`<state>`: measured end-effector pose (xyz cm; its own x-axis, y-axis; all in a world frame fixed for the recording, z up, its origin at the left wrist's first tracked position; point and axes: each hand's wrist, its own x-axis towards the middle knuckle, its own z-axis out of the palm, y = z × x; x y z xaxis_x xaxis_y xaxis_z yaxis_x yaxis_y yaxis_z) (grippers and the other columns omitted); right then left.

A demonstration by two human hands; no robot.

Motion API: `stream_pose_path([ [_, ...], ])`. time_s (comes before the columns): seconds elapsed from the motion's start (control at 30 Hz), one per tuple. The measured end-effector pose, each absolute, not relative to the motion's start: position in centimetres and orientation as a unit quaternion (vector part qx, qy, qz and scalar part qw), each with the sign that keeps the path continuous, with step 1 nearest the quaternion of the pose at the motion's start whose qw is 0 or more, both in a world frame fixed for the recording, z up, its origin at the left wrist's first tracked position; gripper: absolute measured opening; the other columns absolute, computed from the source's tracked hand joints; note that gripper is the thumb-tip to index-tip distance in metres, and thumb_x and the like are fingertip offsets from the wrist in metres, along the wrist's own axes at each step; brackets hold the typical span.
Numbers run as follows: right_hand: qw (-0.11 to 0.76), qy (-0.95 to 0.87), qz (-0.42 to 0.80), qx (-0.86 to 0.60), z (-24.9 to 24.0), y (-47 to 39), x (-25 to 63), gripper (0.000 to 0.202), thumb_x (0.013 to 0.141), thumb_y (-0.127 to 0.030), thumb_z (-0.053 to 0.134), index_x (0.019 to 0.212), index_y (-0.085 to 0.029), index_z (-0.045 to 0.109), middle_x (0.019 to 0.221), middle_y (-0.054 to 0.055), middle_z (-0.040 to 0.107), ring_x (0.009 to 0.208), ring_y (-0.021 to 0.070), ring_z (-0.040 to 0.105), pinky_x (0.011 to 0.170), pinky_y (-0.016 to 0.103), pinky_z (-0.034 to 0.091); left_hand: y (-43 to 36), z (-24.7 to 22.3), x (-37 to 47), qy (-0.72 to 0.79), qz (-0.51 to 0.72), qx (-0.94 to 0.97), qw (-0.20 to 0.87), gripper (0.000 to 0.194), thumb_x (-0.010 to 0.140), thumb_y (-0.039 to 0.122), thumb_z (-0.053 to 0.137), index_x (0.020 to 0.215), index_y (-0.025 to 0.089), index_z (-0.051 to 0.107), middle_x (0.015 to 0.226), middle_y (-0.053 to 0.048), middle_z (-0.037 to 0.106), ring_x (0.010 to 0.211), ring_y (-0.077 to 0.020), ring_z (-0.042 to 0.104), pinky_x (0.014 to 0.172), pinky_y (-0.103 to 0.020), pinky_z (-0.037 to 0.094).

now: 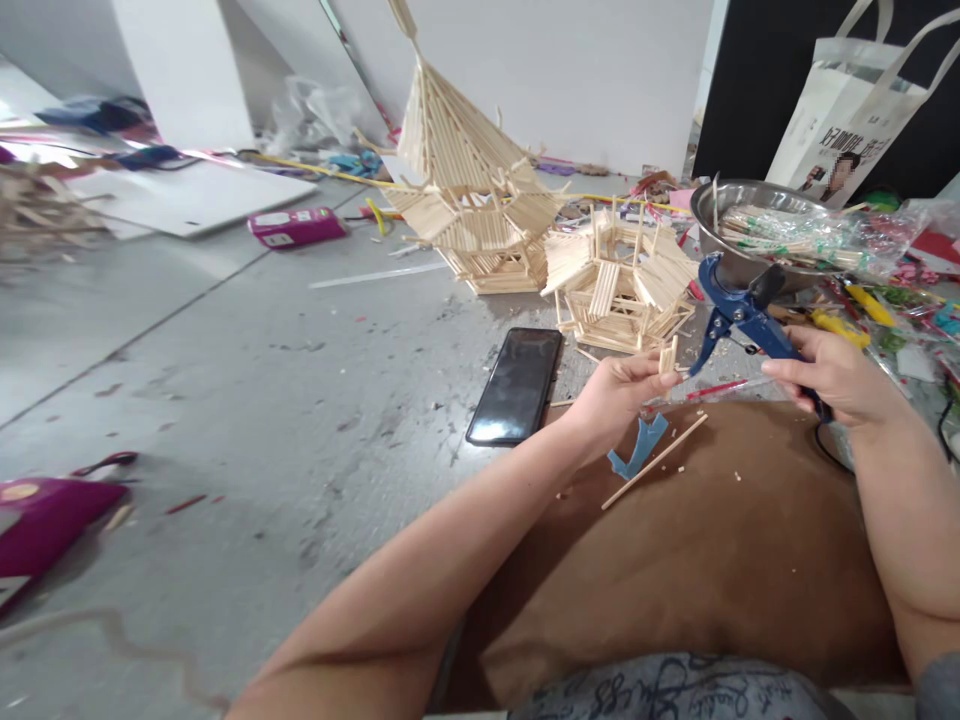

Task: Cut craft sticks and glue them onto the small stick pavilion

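My left hand [624, 388] pinches a few short pieces of wooden stick [668, 355] between thumb and fingers. In my right hand [840, 372] are the handles of a blue hand cutter [750, 318], its curved jaws spread apart and pointing left towards those pieces. Below my hands, a brown surface [720, 560] bears a single wooden stick [655, 462] and a strip of blue material [638, 446]. Just beyond my left hand stands a low stick-built pavilion section [600, 290] with sloping roof panels. A taller stick-built pagoda [469, 190] with a pointed roof rises behind it.
A black phone [516, 385] lies on the grey floor [285, 400] left of my left hand. At the back right, a metal bowl [701, 215] holds bundled sticks in plastic. Loose tools and scraps crowd the right side. Purple packages [296, 228] lie left.
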<state>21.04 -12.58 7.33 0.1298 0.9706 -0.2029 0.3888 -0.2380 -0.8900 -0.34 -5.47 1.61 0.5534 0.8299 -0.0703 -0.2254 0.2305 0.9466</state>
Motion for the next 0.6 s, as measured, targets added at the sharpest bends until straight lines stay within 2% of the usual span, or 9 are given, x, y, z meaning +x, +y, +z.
stream_pose_path([
  [0.1,0.397,-0.468,0.527,-0.588,6.9,-12.5,20.4,0.021,0.067,-0.035,0.06,0.073,-0.02,0.047,0.04,-0.008,0.042,0.031,0.006,0.035,0.031,0.02,0.023,-5.4,1.4,-0.4,0.3,0.34,0.464,0.761,0.016,0.057,0.03,0.072,0.065,0.017,0.068,0.099,-0.005,0.065,0.076,-0.0126,0.059,0.056,-0.024,0.044],
  [0.17,0.417,-0.452,0.554,-0.562,6.4,-12.3,20.3,0.017,0.068,-0.032,0.059,0.071,-0.019,0.049,0.04,-0.007,0.042,0.031,0.0056,0.035,0.032,0.02,0.023,-5.3,1.3,-0.4,0.312,0.33,0.427,0.782,0.019,0.058,0.032,0.072,0.067,0.015,0.067,0.089,-0.006,0.066,0.061,-0.0092,0.056,0.047,-0.022,0.04],
  [0.23,0.436,-0.441,0.557,-0.553,6.2,-12.1,20.4,0.016,0.067,-0.03,0.06,0.073,-0.018,0.052,0.04,-0.007,0.042,0.032,0.0054,0.034,0.033,0.02,0.024,-5.1,1.4,-0.4,0.321,0.337,0.408,0.785,0.021,0.058,0.032,0.072,0.064,0.012,0.065,0.075,-0.005,0.066,0.055,-0.0075,0.052,0.046,-0.021,0.039],
  [0.33,0.452,-0.439,0.534,-0.564,6.5,-12.2,20.6,0.02,0.066,-0.03,0.061,0.08,-0.018,0.055,0.042,-0.007,0.04,0.035,0.0056,0.034,0.034,0.019,0.024,-4.9,1.5,-0.4,0.327,0.36,0.394,0.78,0.022,0.058,0.031,0.072,0.062,0.011,0.062,0.065,-0.004,0.064,0.057,-0.0085,0.054,0.052,-0.021,0.041],
  [0.47,0.442,-0.497,0.397,-0.632,7.2,-12.5,21.1,0.019,0.067,-0.035,0.06,0.079,-0.019,0.056,0.044,-0.006,0.04,0.039,0.0072,0.034,0.036,0.02,0.025,-4.7,1.4,-0.4,0.331,0.375,0.4,0.768,0.023,0.06,0.032,0.07,0.068,0.014,0.059,0.064,-0.002,0.064,0.063,-0.0121,0.058,0.057,-0.024,0.042],
  [0.6,0.321,-0.564,0.115,-0.752,6.4,-11.9,21.5,0.021,0.067,-0.039,0.058,0.071,-0.018,0.058,0.049,-0.002,0.048,0.045,0.0103,0.041,0.045,0.024,0.03,-4.1,0.5,-0.4,0.326,0.412,0.47,0.709,0.022,0.061,0.03,0.068,0.07,0.014,0.057,0.062,0.001,0.063,0.065,-0.0115,0.059,0.066,-0.025,0.041],
])
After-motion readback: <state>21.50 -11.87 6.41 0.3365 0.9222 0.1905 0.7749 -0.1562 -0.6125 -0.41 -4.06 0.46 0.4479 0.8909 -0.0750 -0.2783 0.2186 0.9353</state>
